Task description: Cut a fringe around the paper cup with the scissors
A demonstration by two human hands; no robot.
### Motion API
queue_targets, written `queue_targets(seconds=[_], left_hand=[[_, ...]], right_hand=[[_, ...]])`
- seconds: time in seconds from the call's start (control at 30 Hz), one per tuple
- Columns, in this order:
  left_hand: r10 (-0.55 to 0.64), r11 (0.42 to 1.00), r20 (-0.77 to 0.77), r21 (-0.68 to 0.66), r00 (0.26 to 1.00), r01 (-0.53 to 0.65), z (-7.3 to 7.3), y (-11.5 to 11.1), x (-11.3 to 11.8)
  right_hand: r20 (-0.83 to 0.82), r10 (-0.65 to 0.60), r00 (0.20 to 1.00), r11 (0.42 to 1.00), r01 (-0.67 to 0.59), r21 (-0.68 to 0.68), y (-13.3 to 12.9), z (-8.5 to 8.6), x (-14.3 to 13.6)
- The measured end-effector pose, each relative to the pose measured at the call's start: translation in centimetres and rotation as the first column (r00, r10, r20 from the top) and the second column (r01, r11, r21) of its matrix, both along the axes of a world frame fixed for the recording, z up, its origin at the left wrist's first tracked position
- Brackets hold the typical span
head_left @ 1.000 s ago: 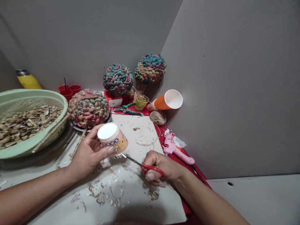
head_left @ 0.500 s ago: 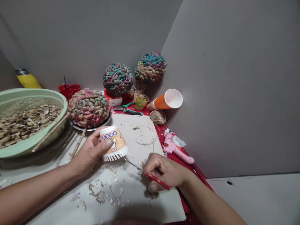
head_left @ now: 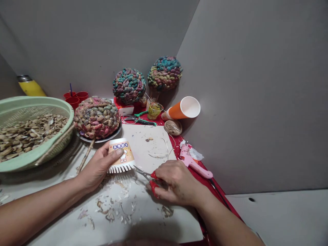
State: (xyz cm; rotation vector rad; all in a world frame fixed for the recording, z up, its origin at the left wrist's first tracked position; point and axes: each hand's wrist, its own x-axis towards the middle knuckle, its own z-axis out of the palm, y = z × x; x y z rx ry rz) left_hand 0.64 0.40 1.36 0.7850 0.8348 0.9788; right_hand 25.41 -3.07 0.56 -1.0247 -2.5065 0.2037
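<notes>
the left hand (head_left: 98,167) is closed around the far left side of a paper cup (head_left: 129,158), thumb pressed flat on the printed wall and the other fingers wrapped behind it; the contact of the hidden fingertips cannot be told. the cup is held above the board (head_left: 151,218), left of the scene's middle, narrower end to the far side, wider end to the near side. its near edge is slit into a row of white, tooth-like strips. the right hand (head_left: 179,184) is curled through the red loops of a pair of scissors (head_left: 153,175); the grip is partly spread, with the loops apart and the metal blades slightly parted, tips at the right end of the fringed edge. whether the tips touch the paper cannot be told. the cup wall is orange with a white band and a white rabbit figure; dark blue badges bear pale characters, too small to read. at far left, a lumpy ball (head_left: 97,119) of red, tan and grey shell-like pieces rests on a metal dish, beside a green perforated plastic basket (head_left: 28,105) containing dry brown shells. at right lie a round ball of twine (head_left: 173,127) and a pink glue gun (head_left: 196,168).
</notes>
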Motion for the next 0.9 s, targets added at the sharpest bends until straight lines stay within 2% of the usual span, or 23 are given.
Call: queue_targets(seconds=[0.37, 0.67, 0.9], left_hand=[[-0.038, 0.999, -0.070, 0.006, 0.997, 0.038, -0.46, -0.48, 0.25], [-0.051, 0.999, -0.059, -0.010, 0.997, 0.051, -0.65, -0.50, 0.37], [-0.043, 0.999, -0.047, -0.007, 0.998, 0.043, -0.59, -0.34, 0.43]], right_hand=[[0.041, -0.012, 0.999, 0.998, 0.010, 0.055, 0.02, -0.51, -0.32], [0.104, 0.000, 0.995, 0.995, -0.010, 0.097, -0.14, -0.66, -0.23], [0.081, 0.029, 0.996, 0.994, -0.037, 0.104, -0.07, -0.80, -0.25]])
